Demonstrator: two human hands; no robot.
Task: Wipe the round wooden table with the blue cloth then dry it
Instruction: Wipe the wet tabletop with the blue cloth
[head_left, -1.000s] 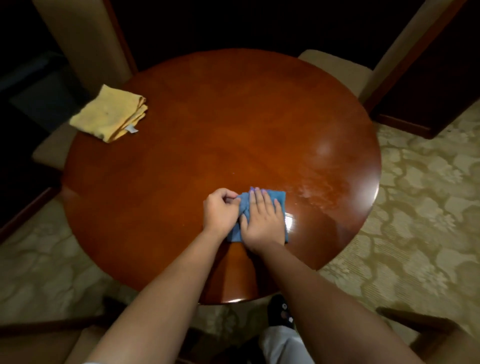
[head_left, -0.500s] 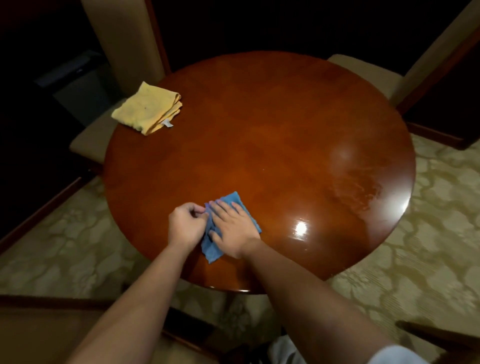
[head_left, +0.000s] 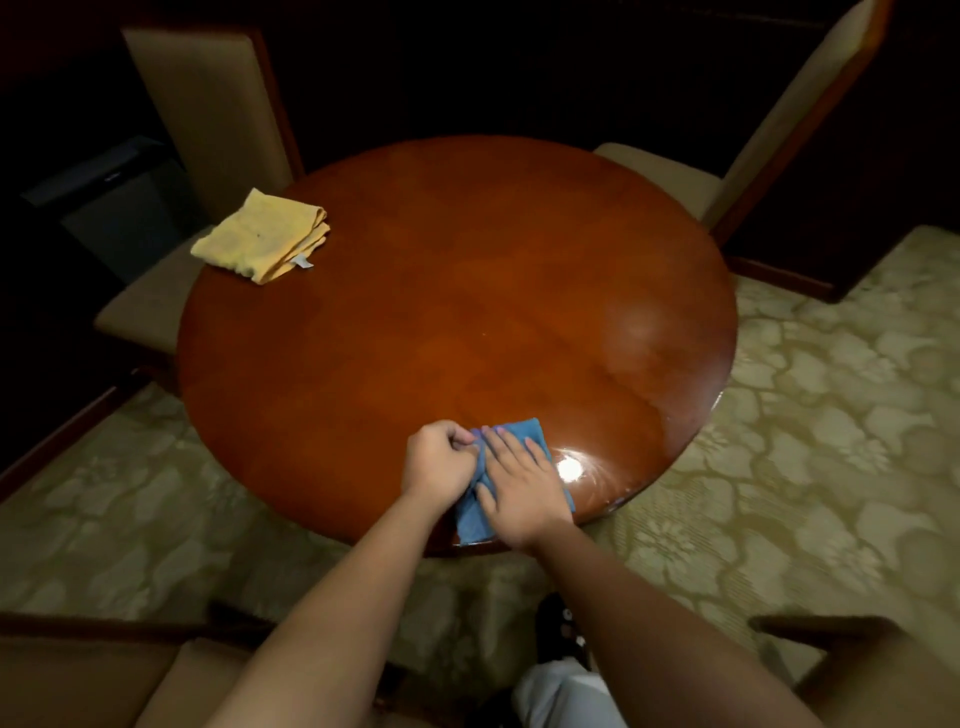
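Head view. A round wooden desk (head_left: 457, 322) is filling the middle of the frame, its polished reddish top showing a hazy sheen at the right and a bright glare spot near the lower right edge. The room around it is lying in deep shadow along the top of the frame. A patterned pale green carpet (head_left: 810, 441) is covering the floor at the right and lower left.

A blue cloth (head_left: 524, 434) is lying on the desk at its lower edge, just left of the glare spot. The right hand (head_left: 522, 491) is pressing flat on it, fingers straight and spread. The left hand (head_left: 439, 465) is pinching the cloth's left edge, fingers curled into a closed grip. Both forearms are reaching in from the bottom of the frame.

A folded yellow cloth (head_left: 262, 239) is resting at the upper left edge of the desk, well apart from the hands, a small white tag showing at its lower corner.

One upholstered chair (head_left: 208, 114) is standing behind the desk at upper left, a second chair (head_left: 779, 124) at upper right; both are tucked close to the rim. A third chair arm (head_left: 852, 660) is showing at lower right. A dark boxy object at far left is too dim to identify.
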